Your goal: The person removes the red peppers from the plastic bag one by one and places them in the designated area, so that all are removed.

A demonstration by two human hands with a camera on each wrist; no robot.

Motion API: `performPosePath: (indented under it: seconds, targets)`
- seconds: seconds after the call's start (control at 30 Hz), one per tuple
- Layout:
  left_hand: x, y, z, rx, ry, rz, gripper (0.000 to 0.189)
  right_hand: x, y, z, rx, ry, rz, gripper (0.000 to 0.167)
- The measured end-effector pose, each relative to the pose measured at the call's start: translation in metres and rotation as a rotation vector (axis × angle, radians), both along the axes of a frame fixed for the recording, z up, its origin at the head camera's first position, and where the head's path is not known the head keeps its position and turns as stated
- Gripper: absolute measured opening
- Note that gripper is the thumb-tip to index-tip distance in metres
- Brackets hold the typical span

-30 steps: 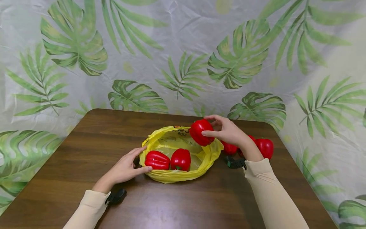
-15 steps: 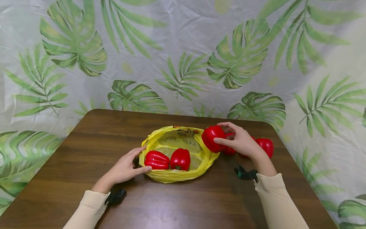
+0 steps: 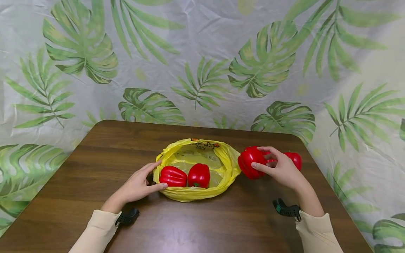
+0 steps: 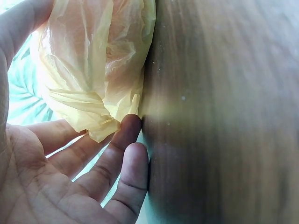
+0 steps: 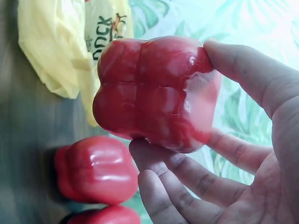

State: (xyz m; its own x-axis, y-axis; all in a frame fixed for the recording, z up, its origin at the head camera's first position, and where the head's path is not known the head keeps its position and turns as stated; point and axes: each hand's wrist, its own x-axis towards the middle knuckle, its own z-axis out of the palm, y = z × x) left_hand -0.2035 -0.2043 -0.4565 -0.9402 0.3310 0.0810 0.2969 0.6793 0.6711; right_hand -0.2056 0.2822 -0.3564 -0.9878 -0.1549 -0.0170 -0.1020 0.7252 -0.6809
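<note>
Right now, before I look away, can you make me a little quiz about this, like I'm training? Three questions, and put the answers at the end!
1. How many peppers can you count inside the bag?
2. True or false: the left hand is far away from the bag.
3. Fill in the missing word: the right hand is holding a red ____.

Key:
1. Two, side by side.
2. False: it touches the bag.
3. Pepper.
</note>
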Motion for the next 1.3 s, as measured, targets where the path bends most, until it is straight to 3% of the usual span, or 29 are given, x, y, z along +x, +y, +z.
performPosePath:
  seconds: [0.6,1.3]
  targets:
    - [-0.001,-0.001,0.000,0.003,0.002,-0.007,0.091,0.023,0.017,-0.025,0.003,-0.054,-0.083,0.078]
    - [0.000,0.001,0.003,0.008,0.005,-0.015,0.091,0.027,0.023,-0.046,0.029,-0.097,-0.130,0.077]
